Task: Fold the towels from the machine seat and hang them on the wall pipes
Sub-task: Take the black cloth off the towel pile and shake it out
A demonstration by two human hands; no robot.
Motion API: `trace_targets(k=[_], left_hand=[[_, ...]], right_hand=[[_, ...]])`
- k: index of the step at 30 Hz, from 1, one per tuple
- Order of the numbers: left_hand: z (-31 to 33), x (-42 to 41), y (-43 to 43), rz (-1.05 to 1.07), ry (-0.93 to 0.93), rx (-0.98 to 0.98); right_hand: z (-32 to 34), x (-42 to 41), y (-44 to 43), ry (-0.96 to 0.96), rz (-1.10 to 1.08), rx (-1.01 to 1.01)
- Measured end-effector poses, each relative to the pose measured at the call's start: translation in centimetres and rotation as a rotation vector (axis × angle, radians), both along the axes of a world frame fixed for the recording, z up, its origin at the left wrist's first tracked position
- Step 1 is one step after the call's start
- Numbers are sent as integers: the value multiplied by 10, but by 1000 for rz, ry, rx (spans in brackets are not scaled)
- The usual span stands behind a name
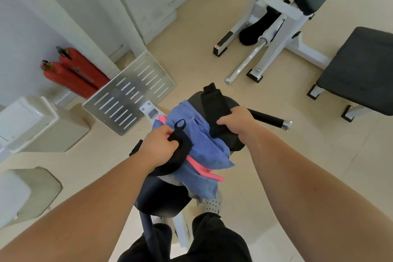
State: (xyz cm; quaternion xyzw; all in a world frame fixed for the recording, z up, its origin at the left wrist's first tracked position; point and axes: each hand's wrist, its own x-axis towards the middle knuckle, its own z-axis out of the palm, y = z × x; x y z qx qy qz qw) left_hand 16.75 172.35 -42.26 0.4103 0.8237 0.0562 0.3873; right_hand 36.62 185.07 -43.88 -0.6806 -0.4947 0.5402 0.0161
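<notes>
Black towel (213, 106) runs across the blue towel (204, 151); left grip (157, 147) clamps its near end, right grip (238, 121) its far end.

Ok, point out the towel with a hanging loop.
The black fabric towel gripped by the left hand: a loop stands at its far end. The blue towel, the pink towel and the black cloth under the right hand show none.

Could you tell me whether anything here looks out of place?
Yes: under the black towel, the blue towel and pink towel lie crumpled in a heap on the machine seat, partly hanging over its edge.
</notes>
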Motion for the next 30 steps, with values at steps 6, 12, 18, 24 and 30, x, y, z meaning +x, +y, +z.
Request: trace_targets(k=[6,12,18,24,30], left_hand=[[23,-10,-26,68,-32,47],[50,-37,-58,121,-92,256],[86,-92,-106,156,-115,505],[138,-159,-155,225,-61,773],[200,-170,-189,84,-331,823]], right_hand=[[28,26,-32,116,-53,131],[83,32,-71,-146,119,526],[185,-9,-132,-408,393,856],[276,-79,-207,-557,749,1006],[307,-160,-261,-411,957,986]])
